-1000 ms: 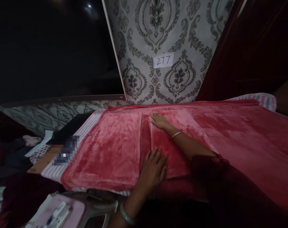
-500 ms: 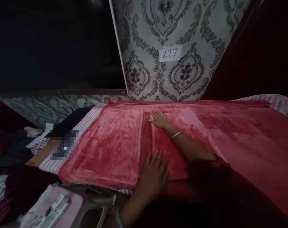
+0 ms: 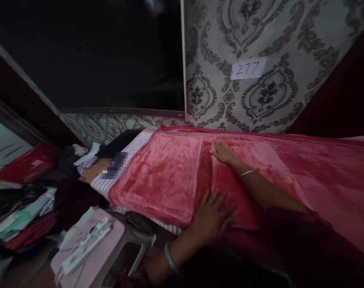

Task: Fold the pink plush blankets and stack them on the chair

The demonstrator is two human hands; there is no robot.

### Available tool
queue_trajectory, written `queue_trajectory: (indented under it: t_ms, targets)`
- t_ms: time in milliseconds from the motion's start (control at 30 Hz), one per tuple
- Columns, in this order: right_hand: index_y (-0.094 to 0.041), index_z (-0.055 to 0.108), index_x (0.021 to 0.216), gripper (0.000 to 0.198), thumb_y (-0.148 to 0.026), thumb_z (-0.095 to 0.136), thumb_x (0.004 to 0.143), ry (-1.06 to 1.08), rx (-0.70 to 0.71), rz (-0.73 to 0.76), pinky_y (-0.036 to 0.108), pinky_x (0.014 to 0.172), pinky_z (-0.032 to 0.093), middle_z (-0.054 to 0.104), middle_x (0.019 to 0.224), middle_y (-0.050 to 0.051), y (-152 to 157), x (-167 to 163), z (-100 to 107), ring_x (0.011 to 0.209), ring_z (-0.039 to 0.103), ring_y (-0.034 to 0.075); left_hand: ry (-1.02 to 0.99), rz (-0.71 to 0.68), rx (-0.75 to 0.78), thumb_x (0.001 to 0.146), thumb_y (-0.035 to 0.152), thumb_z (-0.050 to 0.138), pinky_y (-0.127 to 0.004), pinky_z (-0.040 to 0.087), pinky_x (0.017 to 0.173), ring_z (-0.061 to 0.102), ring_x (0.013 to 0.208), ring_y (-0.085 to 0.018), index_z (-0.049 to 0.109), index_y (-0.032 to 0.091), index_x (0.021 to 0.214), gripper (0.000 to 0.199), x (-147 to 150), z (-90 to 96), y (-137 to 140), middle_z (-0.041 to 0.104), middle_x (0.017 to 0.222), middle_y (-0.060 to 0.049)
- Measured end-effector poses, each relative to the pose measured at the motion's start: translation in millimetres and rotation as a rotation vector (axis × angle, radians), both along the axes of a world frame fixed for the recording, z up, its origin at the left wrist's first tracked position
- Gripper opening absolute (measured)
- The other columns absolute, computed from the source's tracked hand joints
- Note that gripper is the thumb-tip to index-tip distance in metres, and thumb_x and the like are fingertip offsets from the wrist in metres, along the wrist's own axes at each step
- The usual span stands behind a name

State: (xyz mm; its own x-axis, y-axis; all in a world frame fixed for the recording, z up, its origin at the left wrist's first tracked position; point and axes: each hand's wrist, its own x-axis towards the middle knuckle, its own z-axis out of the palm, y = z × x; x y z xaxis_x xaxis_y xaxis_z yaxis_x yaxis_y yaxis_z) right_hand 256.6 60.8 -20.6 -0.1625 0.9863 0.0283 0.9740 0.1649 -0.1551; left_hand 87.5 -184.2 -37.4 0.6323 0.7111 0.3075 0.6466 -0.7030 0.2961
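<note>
A red plush blanket (image 3: 161,176) lies spread over the long surface, with folded layers meeting at a narrow gap in the middle. My left hand (image 3: 212,216) rests flat near the front edge, fingers spread at the lower end of that gap. Farther back, my right hand (image 3: 224,153) lies palm down on the corner of the right folded panel (image 3: 239,192), its fingers stretched out. Neither hand grips the cloth. A bangle circles each wrist.
A pink stool (image 3: 113,236) bearing a white power strip (image 3: 87,246) stands at the front left. Piled clothes (image 3: 29,220) and a red container (image 3: 29,164) are farther left. Striped cloth (image 3: 140,144) shows under the blanket. Behind hang a large dark screen (image 3: 125,56) and a numbered paper (image 3: 248,68).
The view has swung left, so the scene sits farther right and more of the clothes and stool shows. Both hands stay in nearly the same places on the blanket.
</note>
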Motion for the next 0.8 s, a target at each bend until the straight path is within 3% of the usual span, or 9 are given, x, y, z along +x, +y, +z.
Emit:
queue_trajectory:
  t_ms: [100, 167, 233, 333, 400, 500, 667, 800]
  targets:
    - [-0.02, 0.034, 0.157, 0.06, -0.046, 0.024, 0.104, 0.059, 0.008, -0.042, 0.063, 0.115, 0.029, 0.032, 0.163, 0.012, -9, -17, 14, 0.15, 0.028, 0.033, -0.114, -0.061, -0.053, 0.102, 0.039, 0.042, -0.045, 0.033, 0.119, 0.05, 0.137, -0.021, 0.063, 0.029, 0.131, 0.037, -21, 20.7, -3, 0.063, 0.138, -0.005]
    - [-0.02, 0.03, 0.159, 0.063, -0.048, 0.025, 0.103, 0.067, 0.062, 0.01, 0.061, 0.117, 0.027, 0.028, 0.164, 0.013, -23, -36, 23, 0.152, 0.024, 0.032, -0.205, -0.012, -0.053, 0.101, 0.034, 0.041, -0.041, 0.038, 0.115, 0.059, 0.125, -0.019, 0.066, 0.027, 0.126, 0.035, -47, 36.4, 3, 0.07, 0.126, -0.006]
    - [-0.021, 0.026, 0.161, 0.065, -0.051, 0.028, 0.103, 0.046, 0.101, 0.125, 0.059, 0.12, 0.023, 0.021, 0.167, 0.012, -39, -59, 26, 0.154, 0.019, 0.031, -0.282, 0.162, -0.001, 0.1, 0.03, 0.039, -0.042, 0.043, 0.11, 0.063, 0.118, -0.022, 0.068, 0.024, 0.121, 0.036, -84, 49.2, 16, 0.072, 0.118, -0.009]
    - [-0.021, 0.023, 0.161, 0.071, -0.057, 0.032, 0.101, 0.005, 0.115, 0.254, 0.058, 0.121, 0.02, 0.016, 0.168, 0.012, -61, -91, 22, 0.155, 0.014, 0.031, -0.223, 0.556, 0.083, 0.096, 0.028, 0.043, -0.046, 0.044, 0.108, 0.061, 0.12, -0.027, 0.067, 0.019, 0.122, 0.036, -146, 57.9, 38, 0.069, 0.125, -0.013]
    - [-0.019, 0.024, 0.161, 0.073, -0.059, 0.032, 0.101, -0.019, 0.091, 0.289, 0.058, 0.121, 0.02, 0.016, 0.168, 0.014, -70, -104, 13, 0.155, 0.013, 0.031, -0.101, 0.782, 0.092, 0.092, 0.026, 0.048, -0.05, 0.043, 0.109, 0.058, 0.125, -0.033, 0.061, 0.011, 0.129, 0.043, -181, 55.9, 48, 0.064, 0.132, -0.019]
    - [-0.018, 0.027, 0.16, 0.072, -0.058, 0.033, 0.101, -0.023, 0.047, 0.299, 0.057, 0.12, 0.022, 0.017, 0.167, 0.015, -77, -112, -4, 0.155, 0.014, 0.031, 0.027, 0.981, 0.034, 0.091, 0.028, 0.051, -0.051, 0.045, 0.106, 0.057, 0.126, -0.036, 0.054, 0.004, 0.137, 0.052, -216, 43.3, 52, 0.06, 0.136, -0.024]
    - [-0.019, 0.028, 0.16, 0.071, -0.057, 0.036, 0.101, 0.025, 0.054, 0.293, 0.057, 0.12, 0.02, 0.018, 0.167, 0.015, -78, -111, -15, 0.155, 0.014, 0.031, -0.015, 1.12, -0.093, 0.092, 0.033, 0.05, -0.043, 0.047, 0.103, 0.061, 0.123, -0.031, 0.054, 0.008, 0.137, 0.052, -241, 24.4, 54, 0.066, 0.13, -0.021]
    - [-0.02, 0.03, 0.159, 0.07, -0.056, 0.039, 0.101, 0.031, 0.056, 0.282, 0.056, 0.121, 0.019, 0.02, 0.167, 0.015, -76, -111, -15, 0.155, 0.015, 0.031, -0.179, 1.157, -0.215, 0.087, 0.038, 0.054, -0.035, 0.05, 0.094, 0.067, 0.112, -0.029, 0.063, 0.01, 0.126, 0.048, -257, 32.0, 61, 0.072, 0.119, -0.016]
